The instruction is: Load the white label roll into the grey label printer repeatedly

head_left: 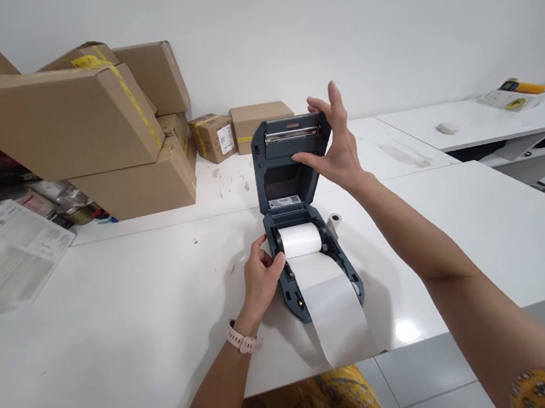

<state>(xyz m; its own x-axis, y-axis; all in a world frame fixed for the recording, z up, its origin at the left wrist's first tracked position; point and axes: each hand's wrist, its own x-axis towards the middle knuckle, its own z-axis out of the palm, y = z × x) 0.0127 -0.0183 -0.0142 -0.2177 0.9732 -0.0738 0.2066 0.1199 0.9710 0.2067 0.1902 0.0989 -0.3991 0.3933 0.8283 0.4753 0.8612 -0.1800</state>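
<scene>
A dark grey label printer stands on the white table with its lid raised. My right hand grips the lid's right edge, thumb on the inner face and some fingers extended above and behind. At the base's left side is my left hand, its thumb over the edge beside the label roll and its fingers against the outer wall. From the roll, a white label strip runs forward out of the printer and hangs past the table's front edge. A small paper roll lies just right of the printer.
Cardboard boxes are stacked at the left, with two smaller boxes by the wall. Printed papers in plastic lie at far left. A white mouse and a yellow item sit on the right-hand table.
</scene>
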